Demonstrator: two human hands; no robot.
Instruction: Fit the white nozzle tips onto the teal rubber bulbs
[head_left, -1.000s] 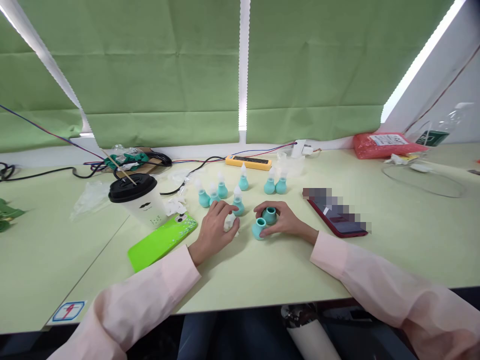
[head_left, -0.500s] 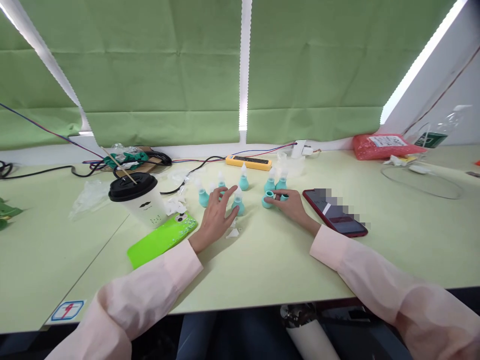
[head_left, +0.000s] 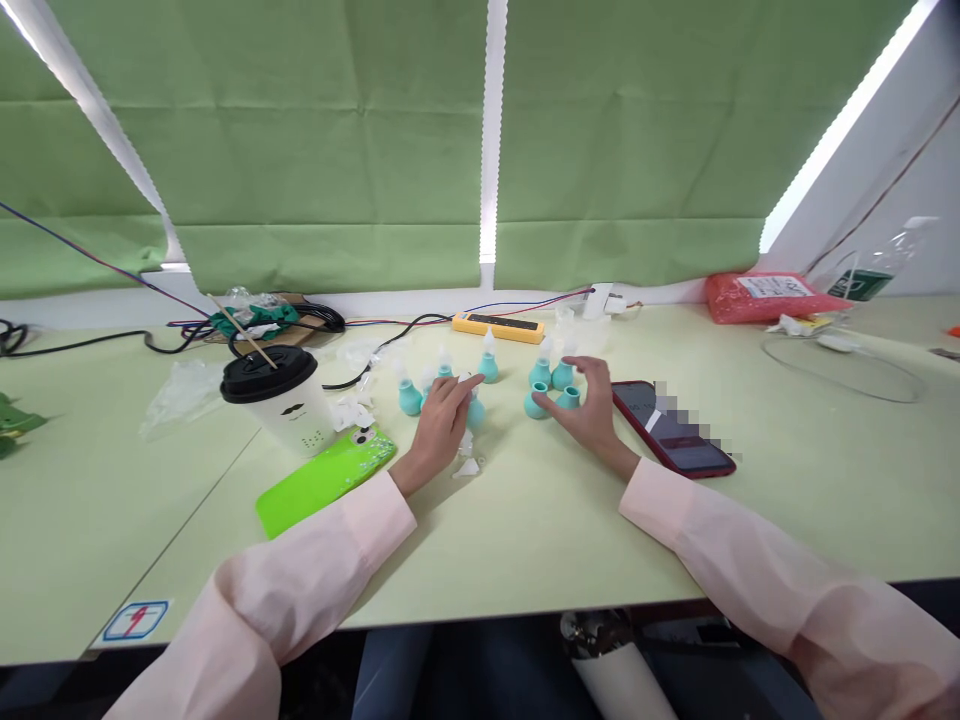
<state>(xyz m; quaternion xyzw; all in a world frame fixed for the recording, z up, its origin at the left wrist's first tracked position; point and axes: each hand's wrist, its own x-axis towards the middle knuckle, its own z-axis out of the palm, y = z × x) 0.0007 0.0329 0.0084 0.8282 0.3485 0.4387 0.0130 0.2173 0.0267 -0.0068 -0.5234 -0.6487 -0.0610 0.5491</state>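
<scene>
Two open bulbs point(head_left: 535, 406) upright on the surface point(head_left: 525, 540), mouths up, at the inner side of the right hand point(head_left: 596, 415), the nearer one, fingers wide apart, gripping nothing; left hand point(head_left: 439, 422) over a capped bulb point(head_left: 477, 414), hold can't be told.

Pale green table point(head_left: 525, 540): teal bulbs point(head_left: 409, 398), lime phone case point(head_left: 324, 482), red-edged phone point(head_left: 675, 430).

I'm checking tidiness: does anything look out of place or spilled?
No spill shows. White scraps lie loose near the left hand, and crumpled clear plastic sits left of the lidded cup; both look like litter.
</scene>
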